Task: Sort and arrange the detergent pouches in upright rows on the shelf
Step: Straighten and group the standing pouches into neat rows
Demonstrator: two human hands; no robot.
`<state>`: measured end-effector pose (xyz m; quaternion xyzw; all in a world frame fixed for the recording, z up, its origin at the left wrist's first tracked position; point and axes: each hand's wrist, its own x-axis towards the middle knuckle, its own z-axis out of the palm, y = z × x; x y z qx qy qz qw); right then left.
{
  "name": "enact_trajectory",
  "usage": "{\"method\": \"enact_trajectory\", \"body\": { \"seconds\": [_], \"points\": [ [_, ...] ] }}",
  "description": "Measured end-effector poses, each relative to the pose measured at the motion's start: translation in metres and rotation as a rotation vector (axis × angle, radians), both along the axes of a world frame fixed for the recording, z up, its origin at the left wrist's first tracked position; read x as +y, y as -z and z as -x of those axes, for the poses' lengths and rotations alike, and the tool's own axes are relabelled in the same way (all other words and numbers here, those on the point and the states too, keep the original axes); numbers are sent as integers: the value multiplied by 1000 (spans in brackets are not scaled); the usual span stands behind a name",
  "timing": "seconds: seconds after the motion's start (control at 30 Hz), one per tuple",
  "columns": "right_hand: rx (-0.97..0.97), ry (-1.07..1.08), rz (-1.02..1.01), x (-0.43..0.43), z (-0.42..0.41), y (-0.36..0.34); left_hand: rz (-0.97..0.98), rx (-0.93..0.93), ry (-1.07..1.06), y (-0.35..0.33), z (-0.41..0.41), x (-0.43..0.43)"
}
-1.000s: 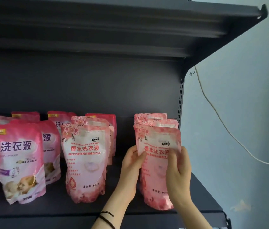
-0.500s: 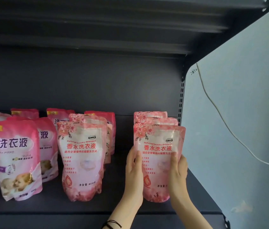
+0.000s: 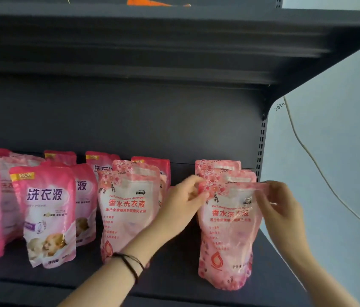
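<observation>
Counts: floral pouches, 2 in the middle stack and 3 in the right stack; hot-pink "NEW" pouches, about 6 that I can make out, left edge cut off, so not sure.
Front pouch [image 3: 227, 238]: at 4 o'clock in view, right end of the shelf [image 3: 174, 275], standing on its base, first of the 3-deep right stack.
Axis: long axis vertical, top seal up, printed face toward me, slight lean to the left.
Left hand [image 3: 185, 202]: my fingers pinched closed on its top-left corner; black bands on the wrist.
Right hand [image 3: 283, 207]: pinching the top-right corner, seal stretched between my two hands.
Middle pouch [image 3: 128, 213]: upright at 6 o'clock, partly behind my left forearm.
New pouch [image 3: 46, 213]: upright at 8 o'clock, face forward.
Change: half a second ago my hands gripped the front pouch's lower sides; now both are up at the top seal. Pouch sits in the same spot.
Wall cable [image 3: 320, 171]: at 3 o'clock, runs down the wall.
</observation>
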<state>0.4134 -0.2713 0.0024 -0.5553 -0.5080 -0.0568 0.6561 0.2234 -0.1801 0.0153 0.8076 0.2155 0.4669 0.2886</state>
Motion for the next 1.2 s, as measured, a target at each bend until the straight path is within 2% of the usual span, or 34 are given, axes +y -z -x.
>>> {"method": "enact_trajectory", "body": {
  "seconds": [0.13,0.27,0.37,0.5,0.7,0.93,1.07,1.2],
  "points": [
    [-350,29,308,-10,-20,-41,-262,477,-66,-40,15,10],
    [-599,-30,647,-16,-31,-79,-446,706,-88,-67,31,6],
    [-734,-74,794,-14,-30,-113,-476,696,-114,-98,55,11],
    [-902,-78,779,9,1,-146,-476,769,-196,-133,96,37],
    [-1088,-59,834,71,69,-160,-472,904,-232,-158,138,100],
    [-1120,-94,945,153,127,-181,-325,953,27,-173,142,179],
    [-1156,-71,1068,193,132,-178,-216,996,169,-164,125,214],
    [-1137,-135,1187,226,124,-166,-65,975,266,-153,107,244]
  ]
}}
